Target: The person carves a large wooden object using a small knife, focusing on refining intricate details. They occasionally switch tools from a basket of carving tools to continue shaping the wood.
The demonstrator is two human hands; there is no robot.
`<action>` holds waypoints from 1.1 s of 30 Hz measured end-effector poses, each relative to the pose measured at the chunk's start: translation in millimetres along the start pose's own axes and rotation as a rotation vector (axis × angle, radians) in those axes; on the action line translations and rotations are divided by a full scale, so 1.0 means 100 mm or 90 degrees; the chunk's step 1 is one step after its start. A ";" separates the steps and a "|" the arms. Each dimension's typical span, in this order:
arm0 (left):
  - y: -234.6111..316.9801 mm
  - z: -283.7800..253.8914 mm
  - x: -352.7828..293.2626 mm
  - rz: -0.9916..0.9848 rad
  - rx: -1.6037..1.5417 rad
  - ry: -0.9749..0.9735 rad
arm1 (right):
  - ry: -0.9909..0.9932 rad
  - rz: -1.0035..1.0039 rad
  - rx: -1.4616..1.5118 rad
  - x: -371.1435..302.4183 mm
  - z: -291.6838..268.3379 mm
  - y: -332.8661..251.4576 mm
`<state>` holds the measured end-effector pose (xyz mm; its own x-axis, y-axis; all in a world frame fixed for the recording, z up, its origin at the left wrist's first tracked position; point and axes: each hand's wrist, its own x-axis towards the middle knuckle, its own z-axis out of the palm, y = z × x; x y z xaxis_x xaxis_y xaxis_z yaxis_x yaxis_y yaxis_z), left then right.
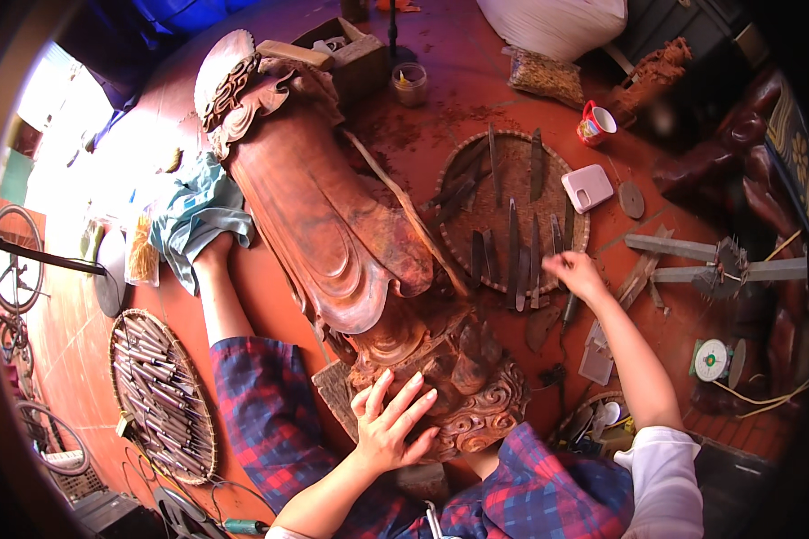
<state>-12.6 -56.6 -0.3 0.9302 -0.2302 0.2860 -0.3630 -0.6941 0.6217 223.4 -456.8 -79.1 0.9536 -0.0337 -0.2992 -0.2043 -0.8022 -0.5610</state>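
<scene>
Statue [319,202] lies under fingers [402,398] of L hand [385,438], prob. touching.

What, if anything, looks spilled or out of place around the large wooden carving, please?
Dark crumbs lie scattered on the red floor beside the carving, looking spilled, though they may be shavings. A pale phone sits at the rim of the round basket, odd beside the long dark tools.
</scene>
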 end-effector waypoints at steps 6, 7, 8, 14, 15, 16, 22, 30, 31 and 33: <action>-0.01 -0.03 -0.02 -0.004 0.008 0.000 | -0.230 0.236 0.634 0.43 0.33 -0.75; -0.01 -0.03 -0.02 -0.003 0.011 -0.002 | -0.173 0.242 0.695 0.49 0.49 -0.86; -0.02 -0.04 -0.03 -0.005 0.013 0.001 | -0.119 0.244 0.756 0.55 0.68 -1.01; -0.01 -0.01 -0.01 0.006 -0.004 0.005 | 0.021 0.156 0.628 0.88 1.28 -1.19; -0.02 -0.02 -0.03 0.009 0.002 0.002 | 0.028 0.164 0.622 0.84 1.35 -1.28; -0.03 -0.02 -0.04 0.012 0.008 0.000 | -0.016 0.155 0.572 0.81 1.34 -1.32; 0.00 -0.02 0.00 0.001 -0.006 0.009 | -0.070 0.067 0.363 0.62 0.87 -1.05; -0.05 -0.02 -0.04 0.018 0.005 -0.005 | -0.016 0.082 0.189 0.52 0.36 -0.64; -0.05 -0.03 -0.04 0.018 0.006 -0.004 | 0.008 0.081 0.167 0.51 0.32 -0.58; -0.01 -0.04 0.00 -0.001 0.001 0.006 | 0.020 0.112 0.195 0.51 0.26 -0.41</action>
<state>-12.8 -52.5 2.0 0.9300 -0.2225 0.2927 -0.3618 -0.6954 0.6209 275.1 -409.9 -91.0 0.9035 -0.1779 -0.3900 -0.4181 -0.5663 -0.7103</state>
